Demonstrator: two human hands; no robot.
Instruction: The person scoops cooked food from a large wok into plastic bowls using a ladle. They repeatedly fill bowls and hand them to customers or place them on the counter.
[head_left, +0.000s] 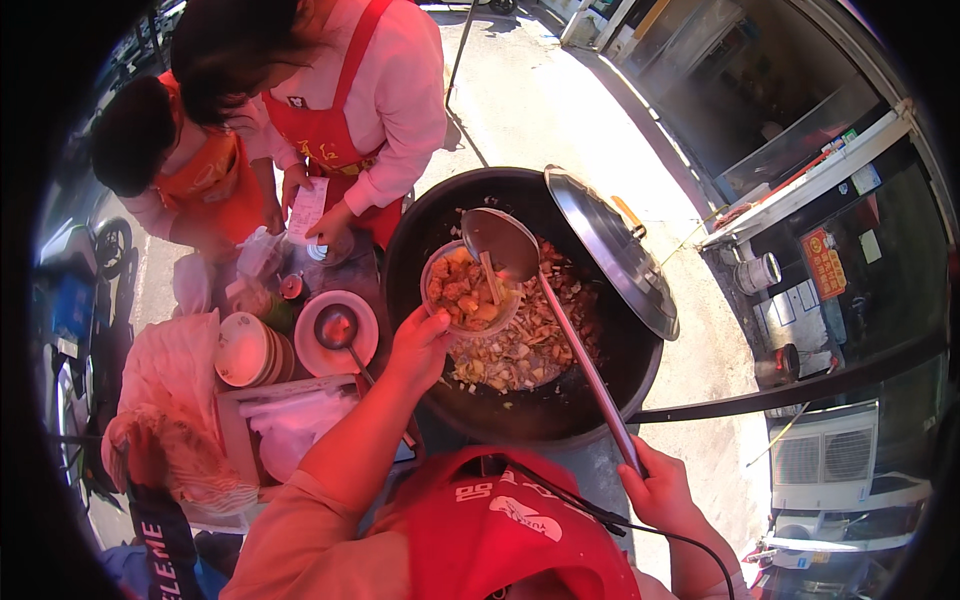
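Observation:
My left hand (420, 349) grips the rim of a clear round bowl (501, 325) over the large dark wok (517, 421), thumb on the near edge. Reddish-orange chunks of food (461, 289) and paler pieces fill the bowl. In my right hand (661, 486) is the end of a long metal handle. It belongs to a ladle (501, 240), whose scoop is over the bowl's far side; a narrow stick-like piece (490, 277) shows beside the scoop. Chopped, brownish food (517, 356) covers much of the wok's bottom. A metal lid (611, 251) leans on the wok's right rim.
At left are a white basin (362, 364) with a second ladle (337, 328), stacked paper bowls (244, 349) and a box of plastic items (225, 420). Two aproned people stand beyond; the nearer one holds a paper slip (307, 210). A dark-sleeved hand (148, 454) reaches in at lower left.

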